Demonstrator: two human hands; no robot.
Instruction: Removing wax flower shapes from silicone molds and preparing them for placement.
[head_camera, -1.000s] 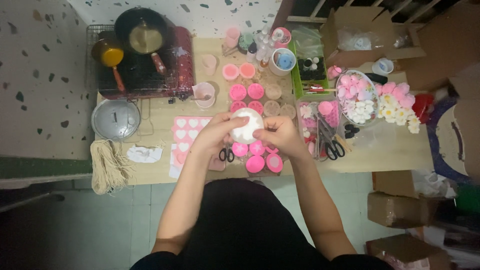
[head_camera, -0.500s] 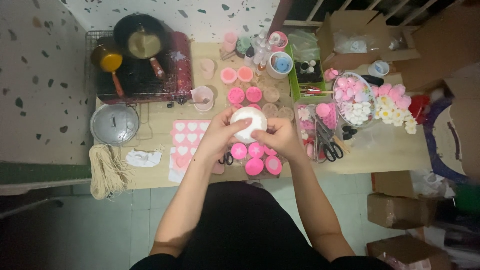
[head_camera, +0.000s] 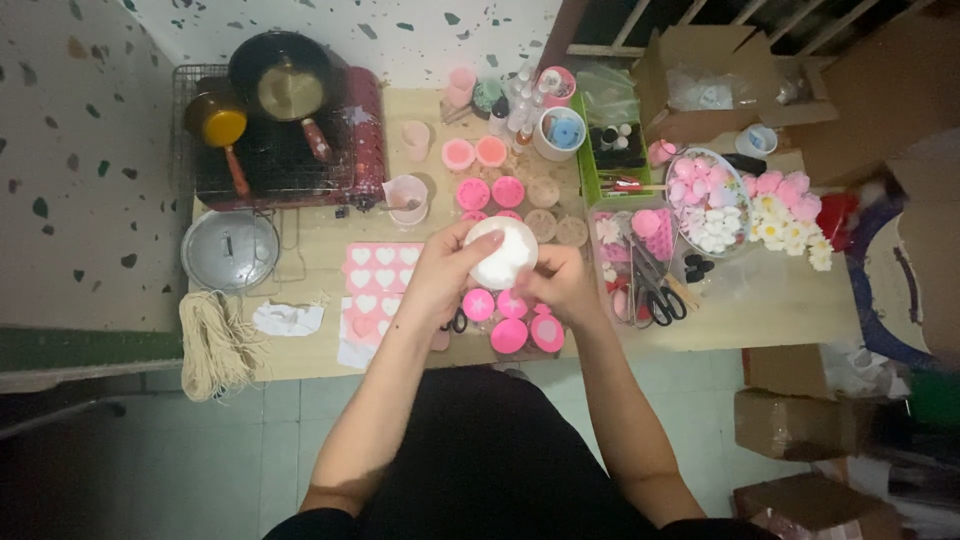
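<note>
— Starting at the far left: what lies there?

— A coil of pale twine (head_camera: 212, 343) hangs half over the wooden table (head_camera: 780, 300) edge, just beside a crumpled white scrap (head_camera: 286, 318). Above them a round metal lid (head_camera: 229, 250) lies flat, off its pot, and behind it a wire rack (head_camera: 280, 150) bears a dark pan (head_camera: 283, 85) and a small yellow saucepan (head_camera: 217, 125), likely kept back from the working area.

— And toward the middle?

— A pink heart-shaped mould tray (head_camera: 378, 290) lies flat under the left forearm. The left hand (head_camera: 445, 270) lifts a round white mould (head_camera: 500, 253) above the table, thumb and fingers curled and pressed around its left side. The right hand (head_camera: 560, 285) meets it from the other side, fingertips pinching its lower edge; both hands seem to grip it so it can be squeezed or peeled.

— Below it?

— Small pink round moulds (head_camera: 510, 320) sit in a cluster, near the body.

— Further right?

— Black-handled scissors (head_camera: 655, 290) rest in a clear tray (head_camera: 610, 215), a bowl of pink and white flower pieces (head_camera: 708, 200) stands beyond, and cardboard boxes (head_camera: 800, 420) are on the floor.
</note>
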